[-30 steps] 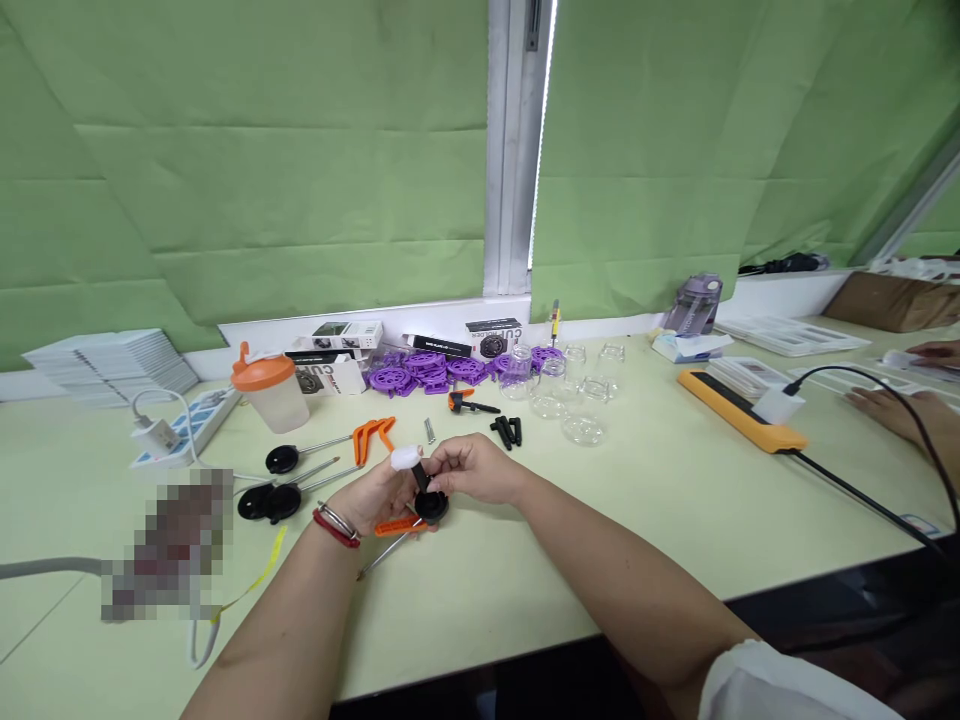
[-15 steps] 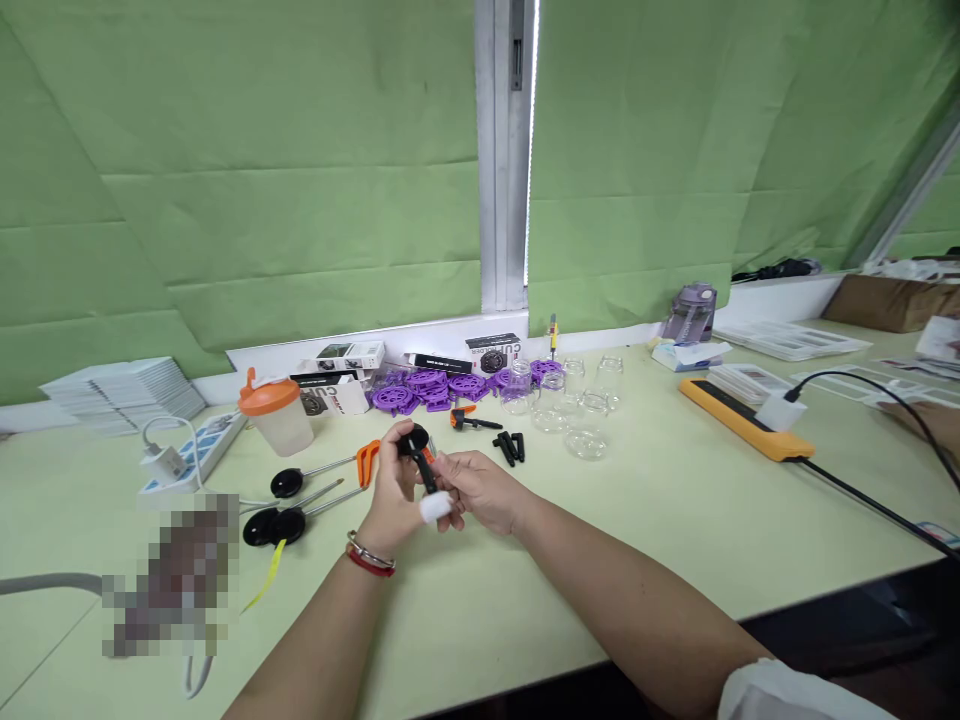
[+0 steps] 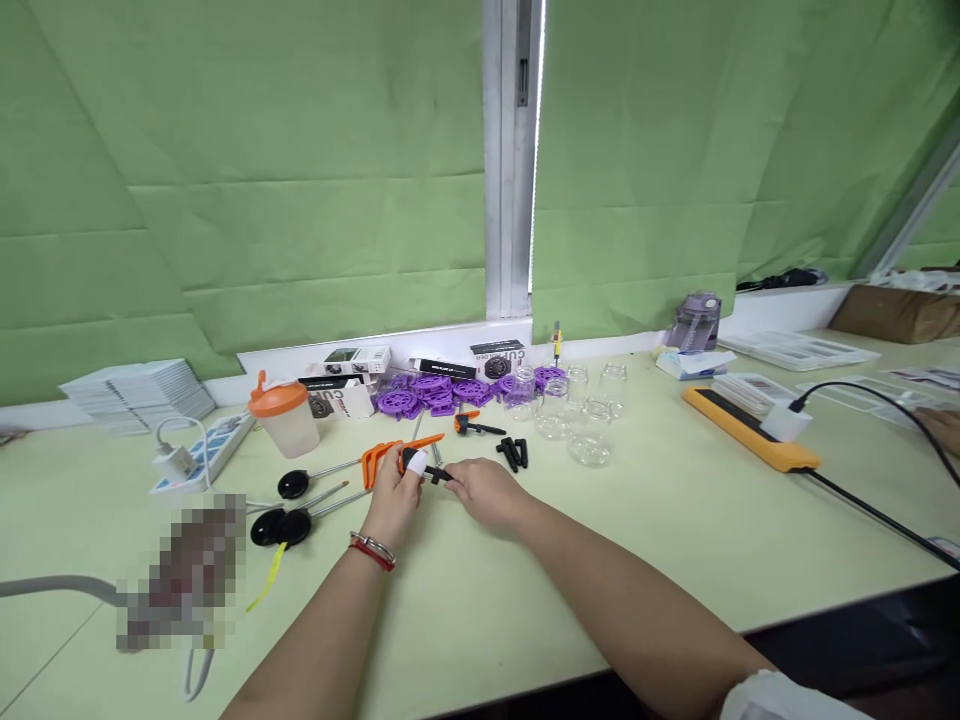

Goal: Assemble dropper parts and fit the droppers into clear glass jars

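Note:
My left hand is closed around the orange-and-black end of a small black part with a thin stem. A white wrap covers its thumb tip. From the other side, my right hand pinches the stem's far end. Just behind my left hand lie orange angled pieces and a thin metal piece. A similar orange-and-black part rests on the table beyond my hands, with several short black pieces beside it. To the left are black round discs on metal rods.
Purple wheel-shaped parts and printed boxes line the wall. Clear glass jars stand right of them. An orange-lidded cup and white power strip are left; an orange power strip is right. Another person's hand shows far right.
The black part has turned from steep to nearly level, pointing toward my right hand. My right hand has moved onto its thin end. The view has shifted slightly.

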Demonstrator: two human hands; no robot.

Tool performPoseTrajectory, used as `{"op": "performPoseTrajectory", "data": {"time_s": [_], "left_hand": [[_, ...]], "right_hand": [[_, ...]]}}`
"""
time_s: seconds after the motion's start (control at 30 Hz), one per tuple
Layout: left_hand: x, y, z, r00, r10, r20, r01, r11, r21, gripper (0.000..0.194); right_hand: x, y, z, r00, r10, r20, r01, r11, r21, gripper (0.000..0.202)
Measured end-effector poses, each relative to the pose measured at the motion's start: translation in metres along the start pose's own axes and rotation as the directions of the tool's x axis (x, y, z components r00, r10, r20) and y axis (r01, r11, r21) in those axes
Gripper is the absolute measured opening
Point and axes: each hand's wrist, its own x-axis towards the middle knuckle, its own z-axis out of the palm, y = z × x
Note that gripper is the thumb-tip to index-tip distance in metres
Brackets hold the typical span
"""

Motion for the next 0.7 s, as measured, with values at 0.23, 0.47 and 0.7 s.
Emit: {"op": "performPoseTrajectory", "data": {"time_s": [0.23,0.47,0.7], "left_hand": [[0.002,-0.01,-0.001,0.995,0.097,0.026,-0.099,0.992,0.084,0.043],[0.012,-0.03,0.004,0.909,0.242,0.338,-0.408,0.68,0.609,0.066],[0.014,-0.031,0.013,0.872,-0.035,0.489,-0.446,0.359,0.82,0.069]], "right_hand": [[0.003,0.002,0.005,0.999,0.044,-0.004,-0.044,0.996,-0.082,0.026],[0.03,0.037,-0.008,0.928,0.284,-0.242,-0.295,0.956,-0.008,0.032],[0.069,0.047,0.012,0.939,0.184,-0.29,-0.253,0.942,-0.222,0.027]]}}
